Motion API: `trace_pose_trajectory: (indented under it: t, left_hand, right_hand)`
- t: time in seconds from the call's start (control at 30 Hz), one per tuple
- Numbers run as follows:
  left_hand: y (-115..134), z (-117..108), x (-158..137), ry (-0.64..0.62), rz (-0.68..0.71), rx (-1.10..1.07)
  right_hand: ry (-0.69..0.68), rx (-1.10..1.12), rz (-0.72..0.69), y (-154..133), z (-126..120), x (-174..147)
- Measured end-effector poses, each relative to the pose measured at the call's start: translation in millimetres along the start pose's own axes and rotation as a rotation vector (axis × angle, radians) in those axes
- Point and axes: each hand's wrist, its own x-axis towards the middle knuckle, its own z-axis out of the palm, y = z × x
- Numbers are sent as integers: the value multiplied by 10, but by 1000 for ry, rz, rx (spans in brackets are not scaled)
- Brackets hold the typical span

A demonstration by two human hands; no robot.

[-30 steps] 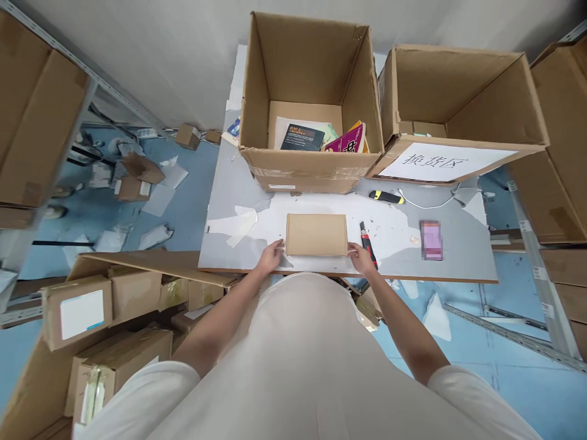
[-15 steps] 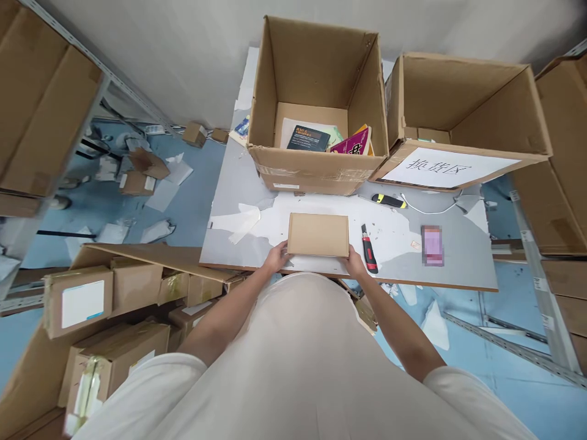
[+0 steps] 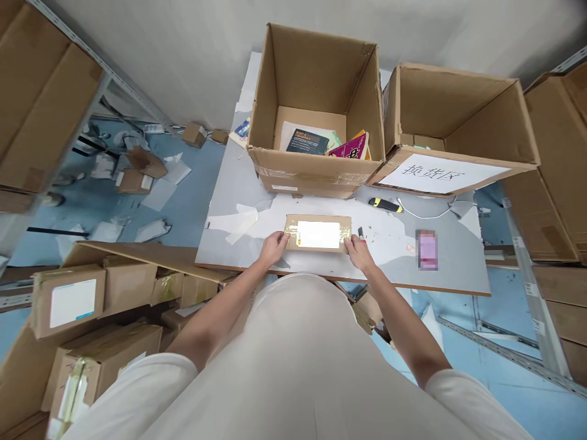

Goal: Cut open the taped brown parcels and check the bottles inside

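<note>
A small cardboard box (image 3: 292,246) with a white label and shiny clear tape faces up between my hands, over the near edge of the table. My left hand (image 3: 275,245) is closed on its left end, the thumb near the tape. At the right end my right hand (image 3: 359,250) grips it the same way. Just behind my right hand lies a box cutter (image 3: 361,233), mostly covered by that hand. A second cutter, black and yellow (image 3: 385,205), rests farther back, below the large boxes.
On the table (image 3: 389,269) stand a large open carton (image 3: 316,174) holding books and another open carton (image 3: 463,137) with a handwritten sign. A blurred pink item (image 3: 428,249) lies to the right. At lower left, a big carton holds several parcels (image 3: 73,302).
The box has been turned over in my hands: its plain face showed before, now the labelled, taped face shows. My right hand has come to cover most of the red cutter.
</note>
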Motion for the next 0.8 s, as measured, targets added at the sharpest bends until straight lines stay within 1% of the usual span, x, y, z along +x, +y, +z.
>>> trace_pose_trajectory:
  t: [0.13,0.3,0.37,0.4,0.47,0.5,0.57,0.6,0.7,0.77,0.8]
  left_hand:
    - [34,20,76,36,-42,-20]
    - [50,73,75,92,-93,-85]
    - [64,77,64,100,-115,-105]
    - [71,73,60,98,-121,-104]
    - [80,55,56,89,-132,-87]
    - [83,45,54,84,-138,-77]
    - [84,30,49,70,-145,-73]
    - [83,25,43,63,-146,-82]
    - [75,29,-8,39,-138,-125]
    - [70,42,-84,74,-106,-110]
    - [71,52,-136,119,-59,-75]
  right_hand:
    - [-44,48,79,-16,82,47]
    - [-74,131,79,73,140,12]
    - [-18,132,83,178,123,-19]
    - [46,96,109,249,113,-36]
    - [176,-49,212,414,106,-65]
    - [206,-133,276,500,113,-75]
    - [174,-258,379,656,145,-77]
    - [140,-287,402,720,166,-71]
    - [96,-274,386,826,191,-33]
    - [138,-207,361,808,128,-14]
    - [179,-166,338,762,66,-11]
